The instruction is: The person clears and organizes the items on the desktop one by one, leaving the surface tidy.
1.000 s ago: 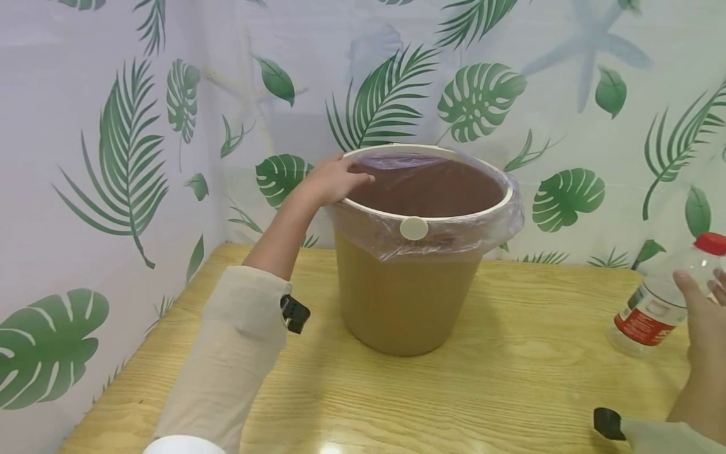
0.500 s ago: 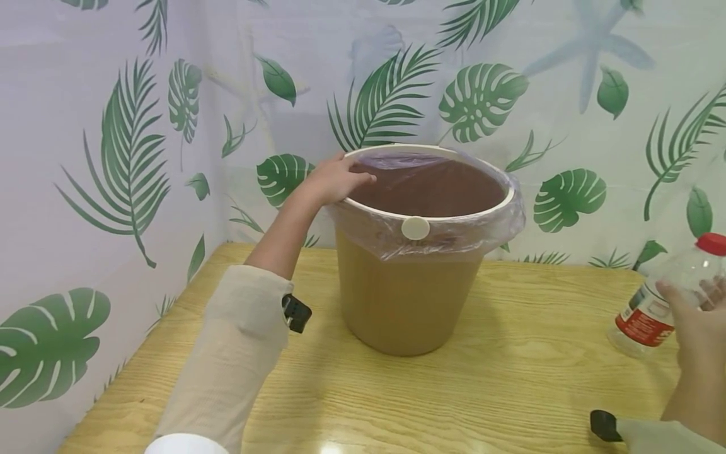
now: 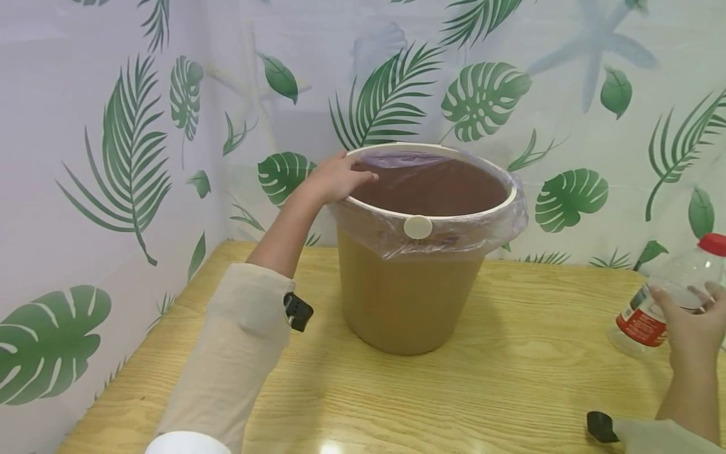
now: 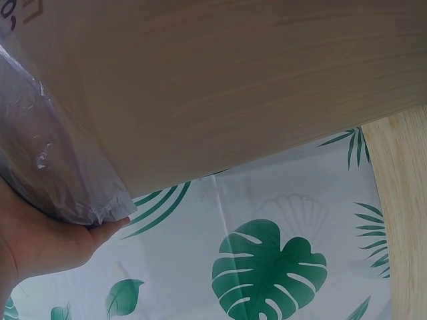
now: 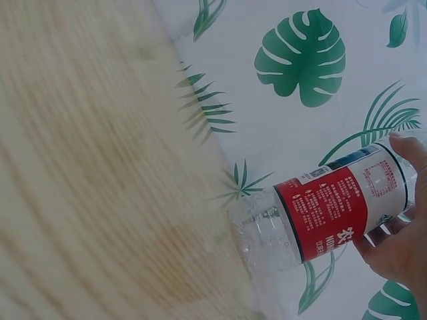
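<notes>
A tan trash bin (image 3: 408,302) with a cream rim stands upright on the wooden table, lined with a thin clear-purple bag (image 3: 459,236) folded over its edge. My left hand (image 3: 334,180) grips the rim on its left side, a digit reaching inside; in the left wrist view the hand (image 4: 53,243) holds the bag against the outer wall. At the far right is a large clear plastic bottle (image 3: 643,318) with a red cap and a red-and-white label, its base on the table. My right hand (image 3: 694,328) is around the bottle's middle, thumb and fingers on opposite sides.
The yellow wooden table (image 3: 544,391) runs up to a leaf-printed wall covering (image 3: 556,126) at the back and along the left. A round cream button (image 3: 418,227) sits on the bin's front rim. Black wrist mounts (image 3: 297,311) show on both sleeves.
My right hand has shifted left and closed in around the bottle, which stays where it was. The left hand keeps its hold on the bin's rim.
</notes>
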Action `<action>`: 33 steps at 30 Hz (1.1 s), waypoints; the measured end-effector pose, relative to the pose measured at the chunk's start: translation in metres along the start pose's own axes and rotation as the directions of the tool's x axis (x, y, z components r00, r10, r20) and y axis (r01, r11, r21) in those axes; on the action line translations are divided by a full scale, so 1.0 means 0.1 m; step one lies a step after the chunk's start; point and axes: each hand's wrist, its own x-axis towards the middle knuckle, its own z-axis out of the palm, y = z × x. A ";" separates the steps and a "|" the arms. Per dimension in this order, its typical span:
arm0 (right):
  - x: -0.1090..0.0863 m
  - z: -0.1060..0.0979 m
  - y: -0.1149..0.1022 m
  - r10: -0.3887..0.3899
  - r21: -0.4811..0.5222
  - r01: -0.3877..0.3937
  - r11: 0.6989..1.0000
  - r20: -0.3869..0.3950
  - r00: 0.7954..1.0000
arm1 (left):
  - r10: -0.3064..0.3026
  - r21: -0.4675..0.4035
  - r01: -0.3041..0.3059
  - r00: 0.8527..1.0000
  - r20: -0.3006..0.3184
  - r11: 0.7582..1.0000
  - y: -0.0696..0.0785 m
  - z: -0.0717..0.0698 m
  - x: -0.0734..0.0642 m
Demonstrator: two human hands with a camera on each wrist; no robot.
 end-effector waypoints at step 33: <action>0.41 0.14 0.17 -0.120 0.225 0.101 0.969 0.075 0.990 | -0.001 -0.002 0.001 1.000 -0.009 1.000 -0.01 0.02 0.02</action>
